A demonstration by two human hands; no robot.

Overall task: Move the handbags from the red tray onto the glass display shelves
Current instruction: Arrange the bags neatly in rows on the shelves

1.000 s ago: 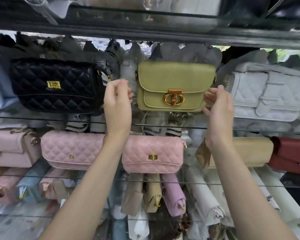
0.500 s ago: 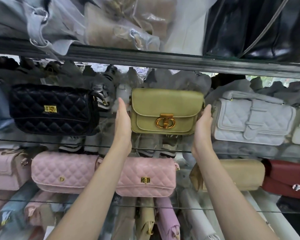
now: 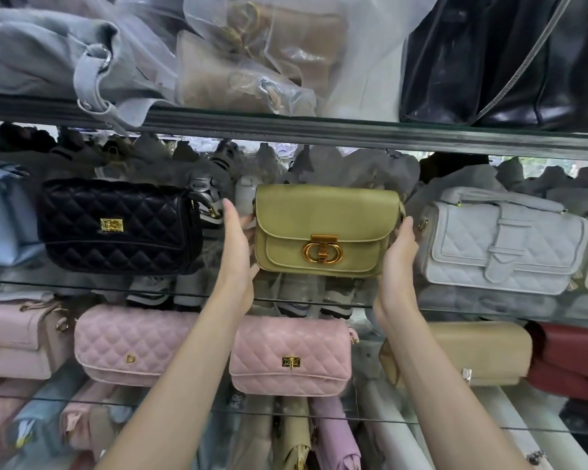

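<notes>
Head view: my left hand (image 3: 238, 256) and right hand (image 3: 399, 262) are both flat, fingers straight and together, pressed against the two ends of the olive handbag (image 3: 326, 218); neither curls round it. The bag stands upright, clasp facing me, at the centre of the middle glass shelf (image 3: 65, 286). Whether its base bears fully on the glass I cannot tell.

Risk, in my judgement: it appears close to the front edge, so an uneven release, or the bulky wrapped stock behind it, could tip it forward off the smooth glass. A sideways shove would strike the black quilted bag (image 3: 119, 225) at 9 o'clock or the pale grey bag (image 3: 503, 239) at 3 o'clock.

At 6 o'clock a lower shelf carries pink quilted bags (image 3: 289, 357). At 12 o'clock an upper shelf holds plastic-wrapped stock (image 3: 252, 56). The red tray is not in view.
</notes>
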